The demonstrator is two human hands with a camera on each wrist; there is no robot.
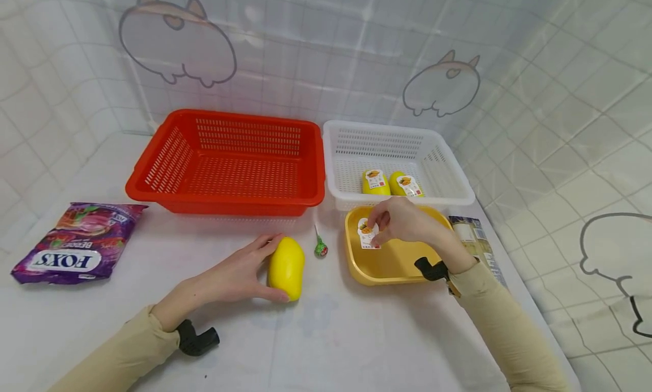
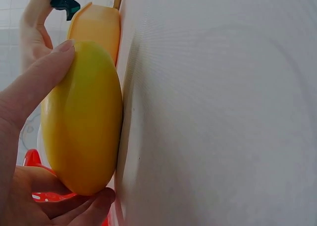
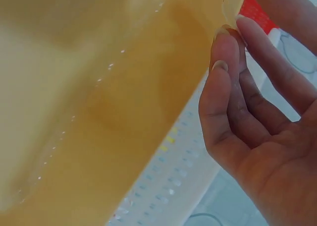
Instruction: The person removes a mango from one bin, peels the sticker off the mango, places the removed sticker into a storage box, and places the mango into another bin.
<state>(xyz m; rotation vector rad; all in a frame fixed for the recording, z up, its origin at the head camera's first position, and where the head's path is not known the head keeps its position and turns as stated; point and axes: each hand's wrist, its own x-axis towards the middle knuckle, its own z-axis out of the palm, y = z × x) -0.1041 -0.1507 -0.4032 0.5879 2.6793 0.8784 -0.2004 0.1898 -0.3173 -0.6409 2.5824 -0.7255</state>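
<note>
On the white cloth lies a plain yellow mango [image 1: 286, 268], smooth and without a label on its visible side. My left hand [image 1: 243, 274] grips it from the left, thumb at the near end and fingers at the far end; the left wrist view shows the mango [image 2: 83, 119] between them. Over the yellow tub [image 1: 397, 262], my right hand [image 1: 402, 221] pinches the edge of a white sticker [image 1: 364, 236] with a mango picture between thumb and forefinger. Whether the sticker also touches the tub is unclear. In the right wrist view, the fingers are beside the tub's wall.
A red basket [image 1: 229, 204] stands at the back left. Beside it, a white basket [image 1: 351, 133] holds two labelled mangoes [image 1: 376, 182]. A green-wrapped lollipop [image 1: 321, 248] lies between the hands. A purple FOX'S bag [image 1: 78, 242] is far left; another packet [image 1: 471, 233] lies right of the tub.
</note>
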